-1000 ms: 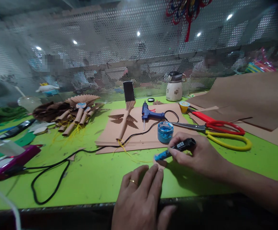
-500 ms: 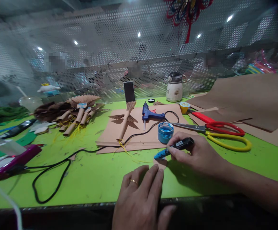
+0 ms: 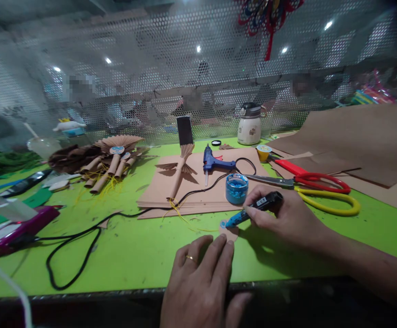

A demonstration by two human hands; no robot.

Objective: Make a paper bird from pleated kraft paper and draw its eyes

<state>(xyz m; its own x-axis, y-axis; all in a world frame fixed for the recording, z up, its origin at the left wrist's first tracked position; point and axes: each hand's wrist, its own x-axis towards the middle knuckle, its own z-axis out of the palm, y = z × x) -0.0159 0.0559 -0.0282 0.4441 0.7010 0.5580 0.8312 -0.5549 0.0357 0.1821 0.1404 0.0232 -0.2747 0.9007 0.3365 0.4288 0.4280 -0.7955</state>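
My right hand (image 3: 280, 214) pinches a marker pen (image 3: 253, 211) with a black body and a blue front end. Its tip meets a small round piece of brown paper (image 3: 230, 231) on the table, where a small blue ring shows at the upper left. Spread fingers of my left hand (image 3: 201, 282) rest on the near edge of that paper, with a gold ring on one finger. Just beyond the pen stands an uncapped jar of blue paint (image 3: 237, 189). Behind it a blue glue gun (image 3: 217, 161) lies on stacked brown paper (image 3: 150, 200), beside a folded-paper figure (image 3: 179, 171).
Large scissors (image 3: 314, 187) with red and yellow handles lie to the right, near big brown paper sheets (image 3: 348, 141). A black cord (image 3: 116, 214) loops across the left. More paper figures (image 3: 112, 164), a purple device (image 3: 23, 228) and a white bottle (image 3: 249, 125) stand around.
The marker tip has shifted slightly right on the round paper, uncovering a small blue ring at its upper left. My left hand has stayed in place.
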